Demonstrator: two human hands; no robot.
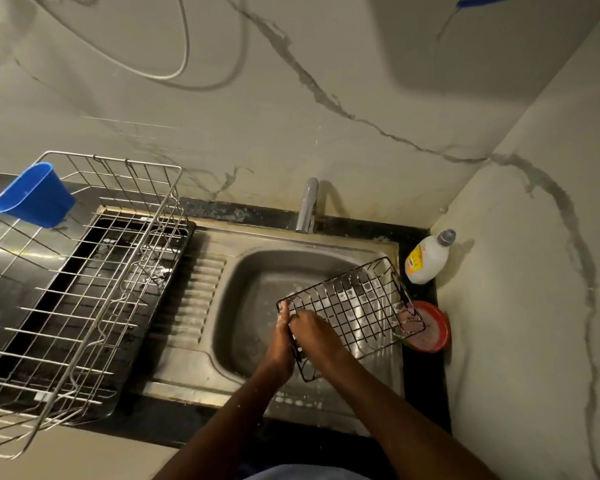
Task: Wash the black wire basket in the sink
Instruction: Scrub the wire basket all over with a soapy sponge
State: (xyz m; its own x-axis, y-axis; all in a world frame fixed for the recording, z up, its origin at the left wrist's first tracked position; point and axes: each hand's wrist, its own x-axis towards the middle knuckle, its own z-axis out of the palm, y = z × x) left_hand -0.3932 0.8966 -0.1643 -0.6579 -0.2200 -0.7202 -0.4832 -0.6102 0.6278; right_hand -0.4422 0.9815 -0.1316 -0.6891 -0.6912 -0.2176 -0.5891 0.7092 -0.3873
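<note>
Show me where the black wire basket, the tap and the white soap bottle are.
black wire basket (357,306), head view, on the wire grid of its base.
tap (308,206), head view, on the upright chrome body.
white soap bottle (426,259), head view, on the white body beside the label.

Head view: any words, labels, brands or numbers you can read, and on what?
White bottle right of the sink: yellow and orange label, print too blurred to read.
Red tub, blue cup, tap, black wire basket: no text visible.
</note>
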